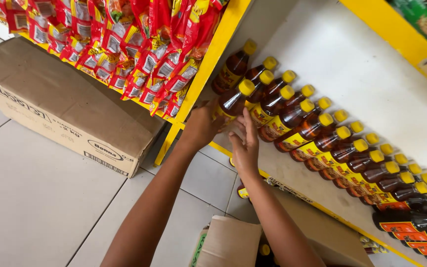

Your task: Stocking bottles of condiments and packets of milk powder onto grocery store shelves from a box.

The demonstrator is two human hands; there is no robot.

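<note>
A brown bottle [233, 101] with a yellow cap is held by the left hand [201, 126] at the near end of a white shelf [352, 74], its fingers wrapped around the bottle's labelled lower body. The right hand [245, 148] is raised just beside it, fingers [249, 126] released and extended, their tips close to or touching the bottle's label; contact cannot be told for certain. The held bottle stands at the front of a long row of matching bottles [352, 153] with yellow caps and red-and-yellow labels, which is lined along the shelf's yellow front edge [297, 195]. Red and yellow snack packets [139, 49] are hung in rows on the neighbouring rack. A closed cardboard box [60, 106] is seen on the tiled floor [35, 198] below them, and an opened carton [233, 242] lies under the forearms.
</note>
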